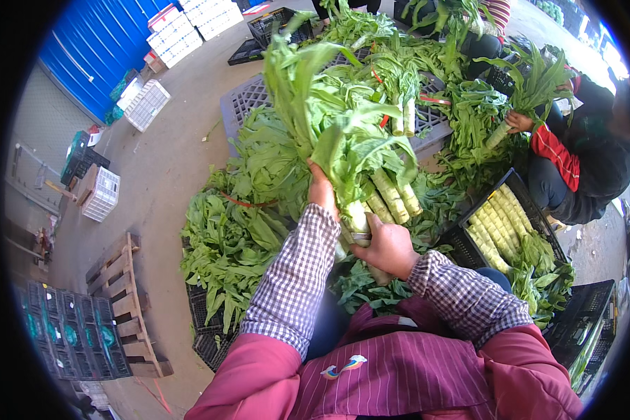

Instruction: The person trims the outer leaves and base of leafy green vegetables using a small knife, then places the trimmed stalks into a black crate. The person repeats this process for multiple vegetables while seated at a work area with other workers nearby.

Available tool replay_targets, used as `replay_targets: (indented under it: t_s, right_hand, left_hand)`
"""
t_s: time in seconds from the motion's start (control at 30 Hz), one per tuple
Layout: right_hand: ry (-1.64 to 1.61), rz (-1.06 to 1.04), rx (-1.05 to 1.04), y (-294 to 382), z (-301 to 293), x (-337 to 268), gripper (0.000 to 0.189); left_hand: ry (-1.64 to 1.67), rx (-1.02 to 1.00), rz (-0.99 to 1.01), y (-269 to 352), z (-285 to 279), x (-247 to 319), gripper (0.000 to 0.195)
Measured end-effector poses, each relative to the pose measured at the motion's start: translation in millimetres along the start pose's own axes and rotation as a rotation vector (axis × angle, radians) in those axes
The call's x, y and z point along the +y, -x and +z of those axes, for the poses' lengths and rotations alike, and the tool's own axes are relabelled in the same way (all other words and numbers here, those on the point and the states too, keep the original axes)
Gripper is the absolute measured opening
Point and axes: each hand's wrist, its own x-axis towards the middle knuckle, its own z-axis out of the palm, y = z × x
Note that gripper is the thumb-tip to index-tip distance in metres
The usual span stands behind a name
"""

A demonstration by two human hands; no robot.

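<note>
Before me, a leafy celtuce [354,210] is tilted with its leaves pointing away and its pale stem end towards me. My left hand [323,189] is closed around it where the leaves meet the stem. At the lower end of the stem, my right hand [391,247] grips with the thumb on top. A thin greyish edge shows by that thumb; I cannot tell whether it is a blade. Just beyond my right hand lie several celtuce stems [391,197] side by side. Celtuce leaves [231,252] are heaped to the left of my forearm.
A grey plastic pallet [247,102] bears more celtuce, some bound with red ties. At right, a black crate [454,241] holds several stems in a row. A co-worker [577,136] beside it holds another celtuce. A wooden pallet [128,304] and stacked black crates [73,331] are at left.
</note>
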Motion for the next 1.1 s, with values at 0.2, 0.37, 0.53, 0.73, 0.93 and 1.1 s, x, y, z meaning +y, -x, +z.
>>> replay_targets:
  t_s: [0.2,0.37,0.53,0.73,0.93,1.1]
  right_hand:
    - [-0.066,0.013,-0.028,-9,4,-6,0.064]
    - [-0.423,-0.036,-0.136,-16,-4,-13,0.059]
    - [-1.341,0.194,-0.613,-20,-12,-9,0.057]
    - [-1.487,0.226,-0.693,-28,-1,39,0.059]
    - [-0.742,0.068,-0.335,-13,0,13,0.065]
    - [-0.050,-0.006,-0.018,9,7,-17,0.059]
  left_hand:
    - [0.083,-0.034,0.003,-11,-20,0,0.081]
    - [0.366,-0.177,-0.045,-26,-50,-4,0.040]
    - [0.370,-0.657,0.139,-33,-67,-6,0.051]
    - [0.346,-0.366,-0.103,18,-15,25,0.095]
    - [0.208,-0.247,0.050,-24,-39,7,0.069]
    - [0.115,0.018,0.156,-24,-42,10,0.079]
